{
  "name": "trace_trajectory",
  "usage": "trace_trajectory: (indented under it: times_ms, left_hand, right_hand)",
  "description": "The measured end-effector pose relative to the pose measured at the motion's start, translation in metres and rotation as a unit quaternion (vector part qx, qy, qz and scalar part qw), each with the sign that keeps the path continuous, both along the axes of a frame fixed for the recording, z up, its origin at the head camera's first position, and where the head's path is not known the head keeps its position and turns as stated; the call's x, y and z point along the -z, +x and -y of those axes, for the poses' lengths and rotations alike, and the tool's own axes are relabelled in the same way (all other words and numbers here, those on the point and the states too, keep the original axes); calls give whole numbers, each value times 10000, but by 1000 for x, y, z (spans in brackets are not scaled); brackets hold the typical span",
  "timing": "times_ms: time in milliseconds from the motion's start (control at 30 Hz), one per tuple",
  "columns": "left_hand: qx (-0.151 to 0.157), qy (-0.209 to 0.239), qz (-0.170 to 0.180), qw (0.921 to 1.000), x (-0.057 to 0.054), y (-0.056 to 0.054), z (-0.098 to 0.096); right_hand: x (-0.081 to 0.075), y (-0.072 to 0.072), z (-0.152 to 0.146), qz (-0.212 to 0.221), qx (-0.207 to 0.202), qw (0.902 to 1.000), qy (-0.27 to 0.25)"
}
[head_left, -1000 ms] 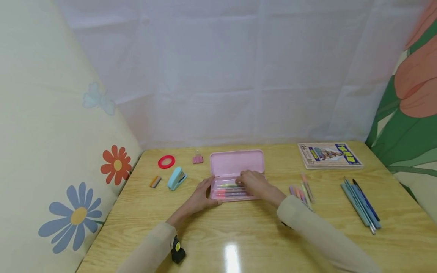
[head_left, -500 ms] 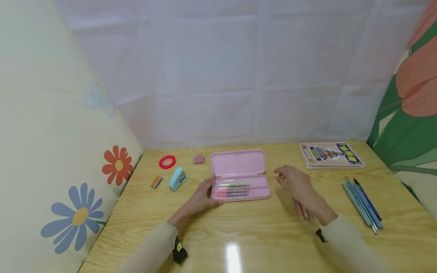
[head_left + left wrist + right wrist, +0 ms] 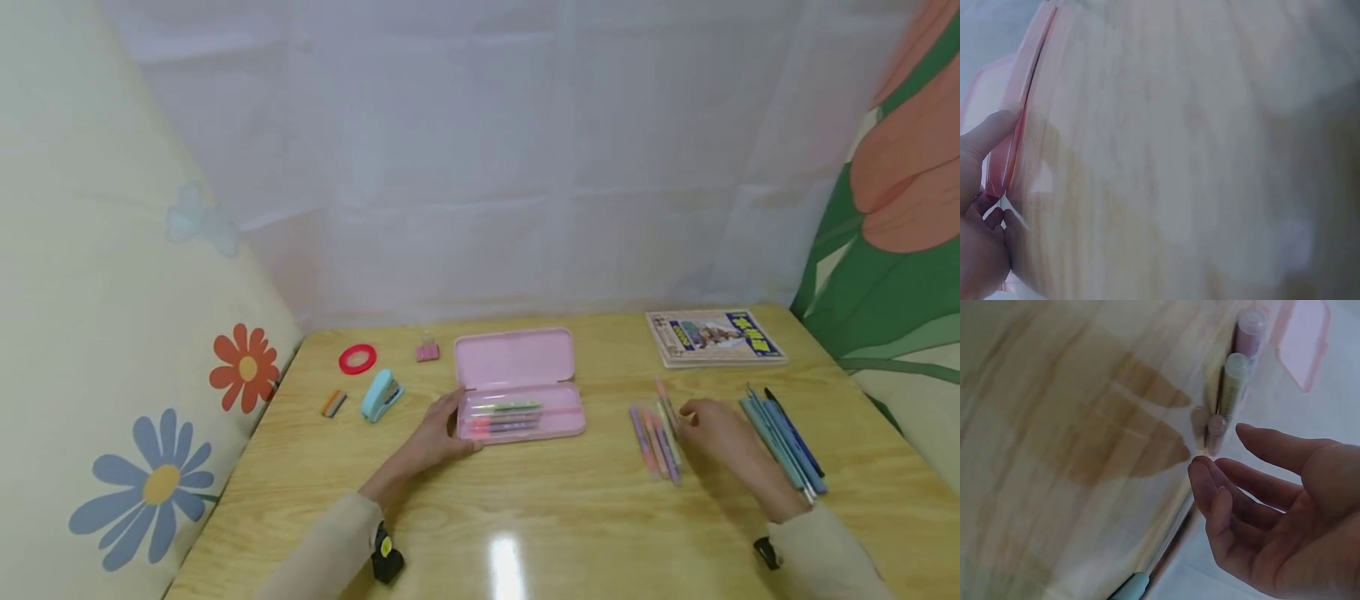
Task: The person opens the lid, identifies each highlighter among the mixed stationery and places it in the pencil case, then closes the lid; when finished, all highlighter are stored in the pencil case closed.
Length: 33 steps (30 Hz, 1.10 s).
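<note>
An open pink pencil case (image 3: 564, 402) lies on the table in the head view, its lid raised at the back and several colored pens (image 3: 510, 422) lying inside. My left hand (image 3: 437, 435) grips its left end, thumb at the front corner and fingers behind. In the left wrist view the thumb presses the pink case's side (image 3: 1010, 144). My right hand (image 3: 722, 435) hovers beside several pastel pens (image 3: 663, 446) right of the case. The right wrist view shows this hand (image 3: 1291, 519) with thumb and fingers apart, nothing between them, close to the capped pens (image 3: 1232, 384).
Blue pens (image 3: 783, 442) lie at the right, partly behind the right forearm. Behind them sits a book (image 3: 716, 338). To the left are a light blue stapler (image 3: 382, 395), a red ring (image 3: 357, 359), a pink binder clip (image 3: 427, 352) and two small sticks (image 3: 333, 404).
My right hand has left the pencil case and moved right, past the loose pastel pens to their right side. The left hand keeps its grip on the case.
</note>
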State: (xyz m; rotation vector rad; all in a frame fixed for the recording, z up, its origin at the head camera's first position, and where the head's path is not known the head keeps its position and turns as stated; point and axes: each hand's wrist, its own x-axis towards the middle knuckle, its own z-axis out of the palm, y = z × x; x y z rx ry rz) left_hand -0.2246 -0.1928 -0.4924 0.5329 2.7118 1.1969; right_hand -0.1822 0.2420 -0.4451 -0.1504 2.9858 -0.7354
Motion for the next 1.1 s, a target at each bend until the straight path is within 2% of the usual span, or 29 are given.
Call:
trace_trajectory:
  times_ms: [333,533,700,800,933,1100]
  left_hand:
    - [0,43,165,9999,1,5,-1]
    - [-59,-42,275,9996,2,7,0]
    - [-90,-8,177,9998,2,7,0]
    - [-70,29,88,9999,3,6,0]
    - [-56,-3,103,9999,3,6,0]
    - [-59,-28,149,9999,1,3,0]
  right_hand:
    - [12,-7,-3,-404,118,9987,279]
    - [15,-5,-9,-181,324,9990,252]
    - [13,-5,-11,8,524,9985,130]
    - [10,-4,-12,-115,529,9985,92]
    - [3,-3,-11,-452,299,9985,-38]
    - [-11,-7,0,-556,-176,9957,-716]
